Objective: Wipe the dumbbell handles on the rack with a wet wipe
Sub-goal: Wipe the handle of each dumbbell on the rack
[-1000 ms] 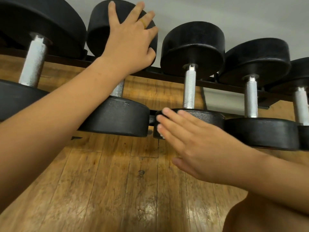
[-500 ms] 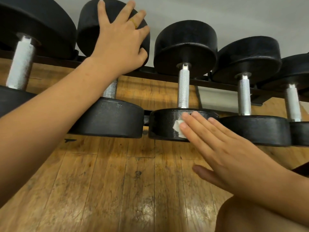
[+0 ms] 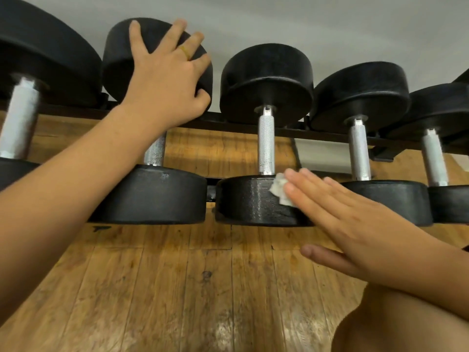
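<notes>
Several black dumbbells with knurled silver handles lie across a dark rack rail (image 3: 330, 134). My left hand (image 3: 165, 80) rests spread over the far head of the second dumbbell (image 3: 119, 57), fingers curved over its edge. My right hand (image 3: 342, 212) lies flat with straight fingers on the near head of the third dumbbell (image 3: 248, 199), pressing a small crumpled white wet wipe (image 3: 279, 189) against it. The wipe shows just past my fingertips, right below the third dumbbell's handle (image 3: 266, 143). The second dumbbell's handle (image 3: 154, 153) is partly hidden behind my left wrist.
More dumbbells flank both sides: a large one at far left (image 3: 20, 118) and two to the right (image 3: 359, 151), (image 3: 434, 158). Worn wooden floorboards (image 3: 177, 288) lie beneath the rack. A grey wall (image 3: 330, 26) stands behind. My knee (image 3: 406, 326) shows at the lower right.
My right hand has slid to the right across the third dumbbell's near head, and the white wipe has come into sight under its fingertips. My left hand stays on the second dumbbell's far head.
</notes>
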`<state>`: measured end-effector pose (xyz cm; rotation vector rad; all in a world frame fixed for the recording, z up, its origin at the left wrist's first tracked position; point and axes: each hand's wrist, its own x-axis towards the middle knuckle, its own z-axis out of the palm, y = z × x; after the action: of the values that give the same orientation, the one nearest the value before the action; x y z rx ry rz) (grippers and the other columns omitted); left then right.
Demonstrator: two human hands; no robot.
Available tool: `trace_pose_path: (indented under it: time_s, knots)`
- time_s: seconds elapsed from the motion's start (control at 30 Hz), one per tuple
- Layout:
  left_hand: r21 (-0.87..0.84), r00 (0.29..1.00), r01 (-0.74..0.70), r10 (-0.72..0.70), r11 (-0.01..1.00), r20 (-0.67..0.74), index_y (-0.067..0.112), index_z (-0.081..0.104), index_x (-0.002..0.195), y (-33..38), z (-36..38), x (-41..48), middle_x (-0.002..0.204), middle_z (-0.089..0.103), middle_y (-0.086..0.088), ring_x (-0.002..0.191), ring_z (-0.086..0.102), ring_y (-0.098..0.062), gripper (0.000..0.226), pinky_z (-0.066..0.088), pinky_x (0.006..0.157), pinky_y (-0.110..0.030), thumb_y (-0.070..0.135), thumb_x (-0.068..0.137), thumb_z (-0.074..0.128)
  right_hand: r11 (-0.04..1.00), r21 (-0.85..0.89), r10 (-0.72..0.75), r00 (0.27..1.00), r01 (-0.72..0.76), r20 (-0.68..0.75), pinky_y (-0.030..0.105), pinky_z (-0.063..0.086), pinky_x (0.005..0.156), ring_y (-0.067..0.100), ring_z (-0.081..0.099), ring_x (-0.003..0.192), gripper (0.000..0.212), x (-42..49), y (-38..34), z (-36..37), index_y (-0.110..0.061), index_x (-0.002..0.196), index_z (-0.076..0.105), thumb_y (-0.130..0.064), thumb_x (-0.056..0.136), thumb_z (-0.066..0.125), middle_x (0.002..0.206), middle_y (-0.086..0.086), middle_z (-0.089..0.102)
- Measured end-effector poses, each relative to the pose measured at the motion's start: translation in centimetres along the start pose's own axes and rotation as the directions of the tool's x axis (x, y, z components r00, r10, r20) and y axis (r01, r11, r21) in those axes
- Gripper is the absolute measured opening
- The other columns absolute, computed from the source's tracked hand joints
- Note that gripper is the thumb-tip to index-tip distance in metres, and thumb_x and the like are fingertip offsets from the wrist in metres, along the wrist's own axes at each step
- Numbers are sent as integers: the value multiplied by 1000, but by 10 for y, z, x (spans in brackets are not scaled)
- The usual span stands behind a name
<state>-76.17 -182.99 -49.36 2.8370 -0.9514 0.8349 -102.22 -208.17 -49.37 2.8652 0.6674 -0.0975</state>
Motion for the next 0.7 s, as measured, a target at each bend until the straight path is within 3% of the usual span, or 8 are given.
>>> trace_pose_path:
  time_s: [0.17,0.23,0.3,0.4,0.47,0.53,0.63,0.7]
  knots:
    - [-3,1000,7,-7,1000,11,14,53,148,0,-3,2,164,35,-13,155,20,-34,55,7,114,-80,35,97,53,948,287,167,983,-139,-73,28,11,121,-8,-4,149,80,6,2,4,-32,159,-10,-68,98,27,167,-17,-10]
    - [-3,1000,13,-13,1000,18,14,54,147,2,-3,2,164,35,-13,155,20,-34,54,7,113,-80,35,97,53,908,390,221,965,-151,-141,19,16,121,-9,9,148,66,6,4,4,-40,159,8,-61,100,29,164,-25,9]
    - [2,999,13,-13,1000,32,16,54,148,5,-3,1,165,34,-11,156,20,-33,55,7,113,-80,36,96,53,904,402,260,934,-146,-246,24,32,116,0,33,145,53,4,7,5,-34,151,39,-50,101,38,155,-21,39]
    - [19,999,18,-19,1000,44,19,51,150,6,-3,-1,166,32,-8,157,18,-30,57,7,114,-78,39,96,51,927,360,247,894,-106,-373,33,55,87,11,60,114,41,7,10,7,-23,130,67,-41,98,48,126,-9,60]
    - [28,999,23,-24,999,45,21,50,151,3,-3,-2,167,32,-6,157,18,-28,57,8,115,-76,39,96,49,928,367,242,861,-70,-447,30,54,76,11,62,96,36,18,11,6,-21,117,74,-39,95,51,109,-9,59]
    - [27,999,20,-21,999,45,23,52,149,-1,-5,-1,165,36,-4,155,23,-25,56,14,115,-74,40,96,43,921,388,242,841,-41,-485,25,50,75,8,63,89,31,31,13,6,-22,108,76,-38,95,52,101,-13,60]
    - [8,999,-25,24,1000,49,23,58,145,-12,-17,3,159,46,-1,150,35,-21,58,27,111,-63,46,97,35,899,439,250,835,-12,-490,23,49,79,3,64,90,25,48,21,4,-25,104,74,-35,97,53,100,-16,63]
    - [-8,994,-87,88,996,61,22,58,145,-23,-29,7,157,49,0,146,41,-20,59,32,105,-52,51,100,35,821,571,313,822,17,-475,23,50,78,0,63,93,20,67,25,-5,-27,105,74,-33,98,57,100,-19,65]
